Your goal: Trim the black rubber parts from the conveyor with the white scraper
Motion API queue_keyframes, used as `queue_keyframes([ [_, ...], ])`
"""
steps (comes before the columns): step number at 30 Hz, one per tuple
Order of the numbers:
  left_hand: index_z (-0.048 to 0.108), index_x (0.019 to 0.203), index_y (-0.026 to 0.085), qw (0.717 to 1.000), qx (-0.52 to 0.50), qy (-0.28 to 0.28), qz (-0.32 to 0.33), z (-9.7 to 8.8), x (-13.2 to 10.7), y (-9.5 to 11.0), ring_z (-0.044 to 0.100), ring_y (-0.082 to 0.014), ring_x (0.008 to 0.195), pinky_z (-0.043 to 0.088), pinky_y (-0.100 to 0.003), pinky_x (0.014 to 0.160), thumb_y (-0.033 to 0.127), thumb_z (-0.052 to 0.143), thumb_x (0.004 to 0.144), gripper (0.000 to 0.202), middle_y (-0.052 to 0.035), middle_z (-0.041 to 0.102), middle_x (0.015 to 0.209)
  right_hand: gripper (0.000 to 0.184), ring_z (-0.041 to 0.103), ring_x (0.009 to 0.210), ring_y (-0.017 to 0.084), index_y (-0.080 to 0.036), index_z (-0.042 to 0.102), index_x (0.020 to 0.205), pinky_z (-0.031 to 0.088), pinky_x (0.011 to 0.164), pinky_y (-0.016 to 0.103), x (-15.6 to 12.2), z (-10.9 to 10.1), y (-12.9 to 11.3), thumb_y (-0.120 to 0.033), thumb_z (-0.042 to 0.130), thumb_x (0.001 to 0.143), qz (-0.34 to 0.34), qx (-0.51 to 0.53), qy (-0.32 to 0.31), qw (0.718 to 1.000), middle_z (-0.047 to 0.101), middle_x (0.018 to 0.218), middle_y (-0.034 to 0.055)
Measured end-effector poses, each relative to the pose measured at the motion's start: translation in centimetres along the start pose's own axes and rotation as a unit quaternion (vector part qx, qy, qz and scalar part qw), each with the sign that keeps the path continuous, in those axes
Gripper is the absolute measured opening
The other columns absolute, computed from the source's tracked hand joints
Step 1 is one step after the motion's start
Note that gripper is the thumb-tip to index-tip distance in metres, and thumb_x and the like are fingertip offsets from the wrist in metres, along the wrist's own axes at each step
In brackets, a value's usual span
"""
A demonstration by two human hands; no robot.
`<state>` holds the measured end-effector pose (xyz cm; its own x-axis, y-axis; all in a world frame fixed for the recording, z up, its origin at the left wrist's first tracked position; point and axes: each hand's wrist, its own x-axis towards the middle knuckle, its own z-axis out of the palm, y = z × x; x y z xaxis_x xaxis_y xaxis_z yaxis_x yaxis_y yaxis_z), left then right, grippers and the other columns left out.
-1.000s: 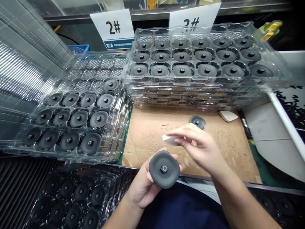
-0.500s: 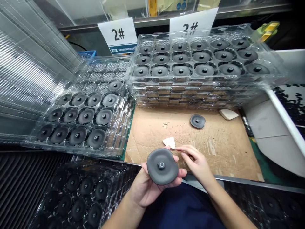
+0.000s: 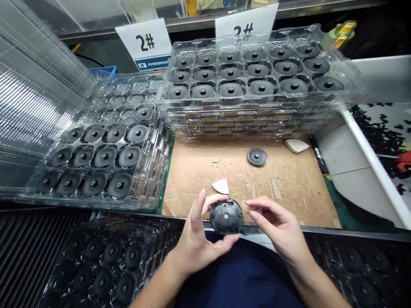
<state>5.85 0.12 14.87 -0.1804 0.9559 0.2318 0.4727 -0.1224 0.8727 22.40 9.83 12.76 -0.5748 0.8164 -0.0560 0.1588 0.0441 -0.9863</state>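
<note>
My left hand grips a round black plastic disc by its edge, thumb below and fingers above. The disc's glossy underside faces me, showing a small central boss and several little pegs along the upper rim. Just right of it, apart from the disc, is my right hand, its thumb and index fingertips brought together in a pinch. Whatever may be between those fingertips is too small to make out. A pale wedge-shaped piece lies on the cardboard right behind the disc.
Another black disc and a second pale wedge lie farther back. Stacked clear trays holding discs stand behind, with more trays at left. A white bin at right contains small black parts and a red-handled tool.
My left hand has turned the disc over, from its matte stemmed face to its glossy underside. My right hand has shifted slightly right. The whole view has moved a little.
</note>
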Motion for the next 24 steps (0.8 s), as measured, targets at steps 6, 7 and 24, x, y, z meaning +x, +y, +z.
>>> queue_keyframes([
  [6, -0.011, 0.142, 0.035, 0.999, -0.036, -0.018, -0.027, -0.3, -0.1, 0.4, 0.054, -0.0226, 0.111, 0.039, -0.039, 0.099, 0.011, 0.068, 0.073, 0.108, -0.0085, 0.053, 0.121, 0.014, 0.059, 0.073, 0.014, -0.028, 0.07, 0.097, 0.048, 0.067, 0.027, 0.5, -0.4, -2.8, -0.028, 0.065, 0.083, 0.016, 0.075, -0.149, 0.986, 0.065, 0.082, 0.0009],
  [7, -0.01, 0.143, 0.035, 0.998, -0.04, -0.02, -0.033, -0.4, -0.2, 0.4, 0.054, -0.0223, 0.11, 0.039, -0.038, 0.098, 0.012, 0.068, 0.074, 0.107, -0.0081, 0.054, 0.12, 0.014, 0.059, 0.073, 0.013, -0.028, 0.07, 0.096, 0.047, 0.068, 0.027, 0.8, -0.4, -3.0, -0.028, 0.065, 0.083, 0.031, 0.074, -0.168, 0.983, 0.066, 0.082, 0.0004],
  [24, -0.004, 0.144, 0.035, 0.963, -0.19, -0.139, -0.13, -1.3, -0.3, 0.4, 0.054, -0.0204, 0.107, 0.032, -0.036, 0.099, 0.031, 0.071, 0.073, 0.103, -0.0033, 0.061, 0.115, 0.009, 0.064, 0.065, 0.011, -0.021, 0.074, 0.08, 0.05, 0.062, 0.022, 1.8, -0.7, -3.5, -0.025, 0.076, 0.071, 0.17, 0.191, -0.288, 0.923, 0.071, 0.072, -0.0002],
])
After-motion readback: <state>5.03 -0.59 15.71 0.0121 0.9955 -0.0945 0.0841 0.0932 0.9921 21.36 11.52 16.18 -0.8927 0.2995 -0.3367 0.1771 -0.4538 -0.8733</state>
